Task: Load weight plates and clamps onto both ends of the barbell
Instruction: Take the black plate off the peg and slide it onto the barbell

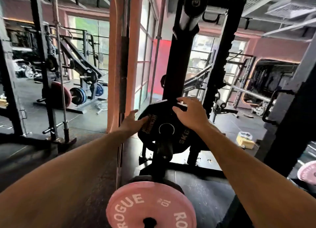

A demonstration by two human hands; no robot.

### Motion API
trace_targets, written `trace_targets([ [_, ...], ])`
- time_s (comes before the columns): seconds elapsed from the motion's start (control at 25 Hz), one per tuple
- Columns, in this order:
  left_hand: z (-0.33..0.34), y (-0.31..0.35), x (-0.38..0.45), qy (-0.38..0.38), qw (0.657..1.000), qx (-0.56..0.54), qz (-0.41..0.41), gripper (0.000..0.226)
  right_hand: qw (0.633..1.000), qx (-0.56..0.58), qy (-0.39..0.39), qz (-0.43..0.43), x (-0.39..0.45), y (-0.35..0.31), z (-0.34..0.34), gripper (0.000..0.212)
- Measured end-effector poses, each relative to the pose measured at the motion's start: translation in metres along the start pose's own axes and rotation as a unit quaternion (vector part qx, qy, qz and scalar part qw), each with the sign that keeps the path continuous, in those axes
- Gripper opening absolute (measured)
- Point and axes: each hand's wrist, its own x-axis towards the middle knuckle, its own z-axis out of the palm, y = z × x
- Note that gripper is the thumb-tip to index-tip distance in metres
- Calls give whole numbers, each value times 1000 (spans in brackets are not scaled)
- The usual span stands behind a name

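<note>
Near the middle of the frame a black weight plate (168, 125), marked 5KG, sits on a storage peg of the dark rack upright (181, 60) that rises to the top of the picture. Both hands are on or at this plate. The left hand (132, 122), at the plate's left edge, has its fingers loosely spread, with the thumb lying against the plate's face — the fingers seem to curl toward the rim, though motion blur hides the exact contact. The right hand (191, 114), at the plate's upper right, is open with fingers fanned over the top rim; whether it presses the plate or only hovers just above it cannot be told.

At the bottom centre a pink plate (150, 205) lettered ROGUE and 10 sits on a lower peg, below the black one. At the right edge part of another pink plate (307, 171) shows. A barbell sleeve (189, 12) juts out high on the rack, top centre. A bare bar (158, 39) stands just left of the upright.
</note>
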Motion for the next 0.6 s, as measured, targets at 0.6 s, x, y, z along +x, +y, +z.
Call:
trace_targets([
  [0.6, 17, 83, 23, -38, 979, 61, 191, 36, 961, 97, -55, 254, -11, 47, 15, 78],
])
